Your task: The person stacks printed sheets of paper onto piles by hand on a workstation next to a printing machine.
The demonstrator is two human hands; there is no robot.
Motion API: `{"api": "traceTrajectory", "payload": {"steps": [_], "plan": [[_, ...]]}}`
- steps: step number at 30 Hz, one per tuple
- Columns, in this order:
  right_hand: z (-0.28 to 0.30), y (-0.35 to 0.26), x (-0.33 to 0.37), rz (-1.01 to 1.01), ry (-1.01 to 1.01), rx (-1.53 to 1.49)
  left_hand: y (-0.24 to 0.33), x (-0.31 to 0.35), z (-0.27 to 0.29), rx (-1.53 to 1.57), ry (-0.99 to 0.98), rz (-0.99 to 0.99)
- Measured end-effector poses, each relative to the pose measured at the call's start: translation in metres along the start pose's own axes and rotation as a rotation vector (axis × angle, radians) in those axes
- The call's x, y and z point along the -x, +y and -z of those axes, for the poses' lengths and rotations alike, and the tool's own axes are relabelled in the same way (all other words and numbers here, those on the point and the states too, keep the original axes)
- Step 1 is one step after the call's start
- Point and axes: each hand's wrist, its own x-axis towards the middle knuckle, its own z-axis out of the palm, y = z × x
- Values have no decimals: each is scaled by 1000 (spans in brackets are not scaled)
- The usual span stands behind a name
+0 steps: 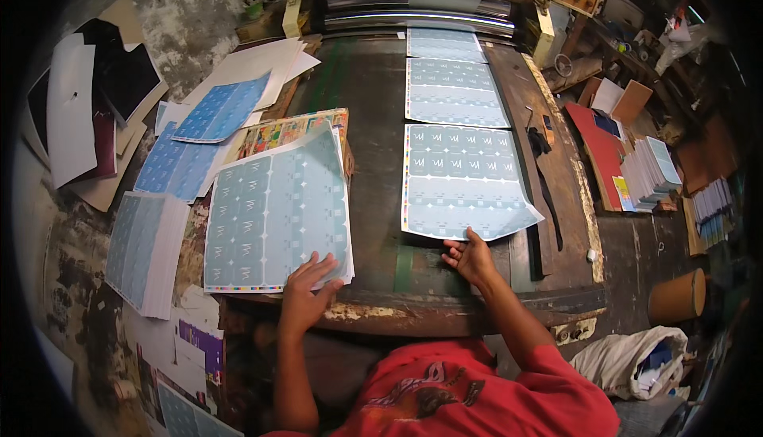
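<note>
My left hand (310, 290) lies on the near right corner of a stack of printed sheets (274, 206), its fingers stretched out. The top sheet is grey-green with white marks, and its far right corner curls up. At the near edge of a loose printed sheet (461, 182) on the machine bed, my right hand (473, 260) pinches the paper, thumb on top. The right near corner of that sheet lifts off the bed. Beyond it, another printed sheet (453, 91) and a further printed sheet (445, 43) lie in a line toward the rollers.
A machine with metal rollers (421, 19) spans the far end of the dark bed (358, 79). Blue printed sheets (222, 107) and a thick paper stack (147, 254) are at left. Along the right side runs a dark bar (520, 167). A white sack (636, 361) sits lower right.
</note>
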Motion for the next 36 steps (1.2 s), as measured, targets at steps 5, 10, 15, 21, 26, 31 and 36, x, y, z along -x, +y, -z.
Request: {"api": "traceTrajectory", "payload": {"steps": [5,10,15,21,26,31,36], "plan": [[-11,-12,-19,104,117,-14,-23,5,-4,739,335,571],[-15,-23,-37,207,184,-41,22,-14,12,1175,788,346],[-37,-27,-26,193,112,33,28,5,-22,223,347,133],[-67,-6,90,-73,-366,498,60,16,-25,130,-232,-281],[-14,44,121,-138,-156,134,35,7,-17,-361,-97,-215],[26,82,153,-155,-5,135,3,11,-17,-452,-12,-104],[21,79,137,-185,16,-20,-3,8,-12,-235,1,-66]]}}
